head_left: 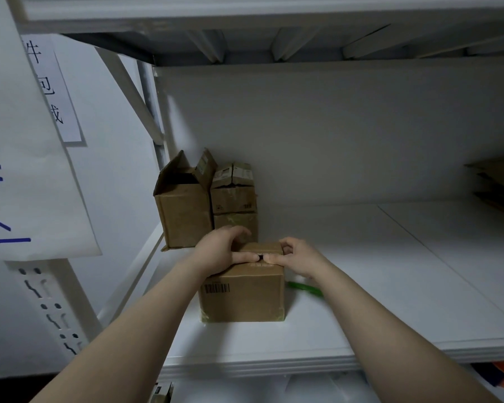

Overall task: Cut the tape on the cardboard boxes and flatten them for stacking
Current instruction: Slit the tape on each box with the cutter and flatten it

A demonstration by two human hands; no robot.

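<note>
A small brown cardboard box (242,298) with a barcode label stands upright on the white shelf (390,286). My left hand (221,251) grips its top left edge, thumb lying along the top seam. On the top right edge my right hand (296,257) holds the box the same way, and both thumbs nearly meet at the middle of the seam. A green-handled cutter (304,288) lies on the shelf just right of the box, partly hidden under my right wrist.
Behind the box stand an open-topped cardboard box (184,207) and two smaller stacked boxes (234,199) against the shelf's back wall. Flattened cardboard (498,187) lies at the far right. A paper sign (26,141) hangs on the left upright.
</note>
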